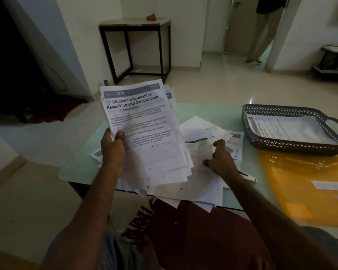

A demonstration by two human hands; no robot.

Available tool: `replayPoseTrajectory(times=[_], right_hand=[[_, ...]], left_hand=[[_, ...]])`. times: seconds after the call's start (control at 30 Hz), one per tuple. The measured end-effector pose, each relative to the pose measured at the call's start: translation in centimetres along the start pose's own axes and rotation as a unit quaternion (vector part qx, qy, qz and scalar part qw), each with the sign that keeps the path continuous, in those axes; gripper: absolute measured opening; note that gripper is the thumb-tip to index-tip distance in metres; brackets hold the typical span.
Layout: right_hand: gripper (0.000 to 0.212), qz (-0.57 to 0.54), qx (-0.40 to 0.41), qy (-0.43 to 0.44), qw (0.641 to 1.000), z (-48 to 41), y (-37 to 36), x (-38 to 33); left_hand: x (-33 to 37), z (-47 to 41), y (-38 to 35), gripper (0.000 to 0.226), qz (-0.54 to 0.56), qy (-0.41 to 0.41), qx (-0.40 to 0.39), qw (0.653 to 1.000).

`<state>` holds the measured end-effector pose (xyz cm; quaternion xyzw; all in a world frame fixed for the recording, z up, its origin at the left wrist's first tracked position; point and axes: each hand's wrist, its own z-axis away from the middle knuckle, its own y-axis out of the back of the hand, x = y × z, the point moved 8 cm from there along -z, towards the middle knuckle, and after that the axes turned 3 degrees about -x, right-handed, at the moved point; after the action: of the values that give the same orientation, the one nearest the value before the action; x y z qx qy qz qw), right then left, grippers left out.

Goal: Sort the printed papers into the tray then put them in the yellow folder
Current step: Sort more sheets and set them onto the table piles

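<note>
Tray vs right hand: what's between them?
Head view: only loose printed sheets on the table, reaching from the right hand almost to the tray.

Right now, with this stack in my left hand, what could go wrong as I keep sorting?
1. The stack is fanned unevenly and the left hand pinches it at one edge only, so sheets could slip out.
2. The loose sheets overhang the near edge of the table. The right hand grips one in that pile, and pulling it might drag others to the floor.
</note>
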<state>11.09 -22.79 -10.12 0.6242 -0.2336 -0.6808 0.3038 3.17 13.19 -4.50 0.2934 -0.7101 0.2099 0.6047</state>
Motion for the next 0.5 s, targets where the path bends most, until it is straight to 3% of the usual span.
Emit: replayPoseTrajectory(times=[0.17,0.27,0.37,0.5], right_hand=[[0.021,-0.008,0.031,0.040,0.999,-1.3,2.4,-0.3],[0.016,-0.161,0.012,0.063,0.985,-1.4,3.2,-1.1],[0.022,-0.325,-0.079,0.093,0.938,-0.1,2.3,-3.0],[0.014,-0.356,-0.124,0.134,0.916,1.4,0.6,-5.9]], left_hand=[[0.0,-0.2,-0.1,0.026,0.006,0.007,-0.006,1.000],[0.2,-0.2,-0.2,0.024,0.024,0.007,-0.014,1.000],[0.2,0.2,-1.6,0.024,0.022,0.015,-0.055,0.998],[-0.5,1.6,-4.4,0.023,0.027,0.040,-0.137,0.989]])
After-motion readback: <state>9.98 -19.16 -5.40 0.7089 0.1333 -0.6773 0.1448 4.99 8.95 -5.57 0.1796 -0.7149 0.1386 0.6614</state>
